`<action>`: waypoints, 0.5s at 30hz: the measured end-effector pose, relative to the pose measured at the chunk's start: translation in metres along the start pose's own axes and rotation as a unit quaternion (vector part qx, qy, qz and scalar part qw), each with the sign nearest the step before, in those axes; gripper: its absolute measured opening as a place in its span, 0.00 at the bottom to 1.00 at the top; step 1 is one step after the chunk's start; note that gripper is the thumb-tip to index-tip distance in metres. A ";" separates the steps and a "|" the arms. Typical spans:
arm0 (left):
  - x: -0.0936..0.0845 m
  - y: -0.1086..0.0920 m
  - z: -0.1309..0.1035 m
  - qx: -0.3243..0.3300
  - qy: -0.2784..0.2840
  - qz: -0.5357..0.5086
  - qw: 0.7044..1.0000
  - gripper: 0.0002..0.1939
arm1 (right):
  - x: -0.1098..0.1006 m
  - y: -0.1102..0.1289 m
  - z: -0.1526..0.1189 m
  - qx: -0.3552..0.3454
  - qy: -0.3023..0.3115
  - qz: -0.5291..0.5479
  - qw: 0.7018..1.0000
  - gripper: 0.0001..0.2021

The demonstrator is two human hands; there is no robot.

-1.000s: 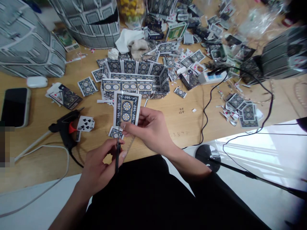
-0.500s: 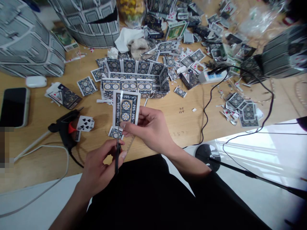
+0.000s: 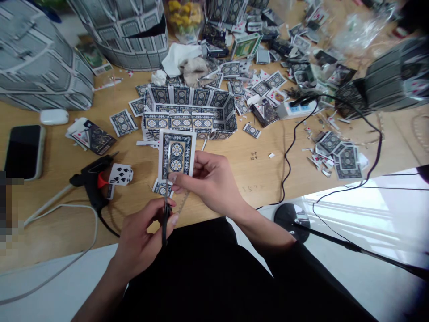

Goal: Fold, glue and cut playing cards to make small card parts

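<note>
Between thumb and fingers, my right hand (image 3: 214,181) grips a playing card (image 3: 176,154), its patterned blue back towards me. My left hand (image 3: 144,235) is closed around the black handles of a pair of scissors (image 3: 166,217). The scissor blades point away from me and meet the card's lower left edge. Below the card, partly hidden, lies another cut card (image 3: 162,188) on the table. Just beyond my hands stands an open rectangular box made of cards (image 3: 181,120). A ruler (image 3: 182,202) shows in part under my right hand.
A hot glue gun (image 3: 94,179) lies on the left, near a phone (image 3: 25,152) and a white earbud case (image 3: 54,116). Large card-built containers (image 3: 40,58) stand at the back left. Loose cards (image 3: 346,158) and a power strip (image 3: 298,108) with a black cable are on the right.
The view has shifted slightly. Both hands keep their grip, and the scissor blades stay at the card's lower left edge with hardly any movement.
</note>
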State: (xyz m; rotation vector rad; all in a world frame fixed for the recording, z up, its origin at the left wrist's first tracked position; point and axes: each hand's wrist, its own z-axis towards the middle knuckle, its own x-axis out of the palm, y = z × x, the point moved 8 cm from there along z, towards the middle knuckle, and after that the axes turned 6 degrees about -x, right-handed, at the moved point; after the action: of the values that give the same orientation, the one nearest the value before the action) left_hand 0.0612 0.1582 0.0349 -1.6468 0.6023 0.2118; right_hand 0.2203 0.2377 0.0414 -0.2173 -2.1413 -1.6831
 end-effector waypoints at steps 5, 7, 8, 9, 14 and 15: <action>0.003 0.001 -0.001 -0.005 0.012 -0.019 1.000 0.08 | -0.001 0.002 -0.001 0.008 0.003 -0.002 1.000 0.19; 0.003 0.004 -0.002 -0.017 0.013 -0.024 0.999 0.09 | 0.000 0.003 -0.001 0.009 0.009 -0.001 1.000 0.20; 0.003 0.005 -0.002 -0.021 0.015 -0.027 0.999 0.09 | 0.000 0.005 -0.001 0.010 0.012 0.000 1.000 0.20; 0.003 0.006 -0.003 -0.023 0.016 -0.028 0.999 0.09 | 0.000 0.006 0.000 0.009 0.015 0.000 1.000 0.19; 0.004 0.004 -0.003 -0.006 0.038 -0.021 0.999 0.09 | -0.001 0.014 0.002 -0.016 0.023 -0.028 0.999 0.19; 0.003 0.003 -0.003 -0.004 0.039 -0.018 0.999 0.09 | -0.003 0.016 0.002 -0.024 0.017 -0.047 0.998 0.19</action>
State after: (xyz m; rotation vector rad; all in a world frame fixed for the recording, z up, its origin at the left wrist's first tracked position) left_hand 0.0618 0.1542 0.0313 -1.6779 0.6311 0.1246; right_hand 0.2285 0.2441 0.0536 -0.1029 -2.1188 -1.7793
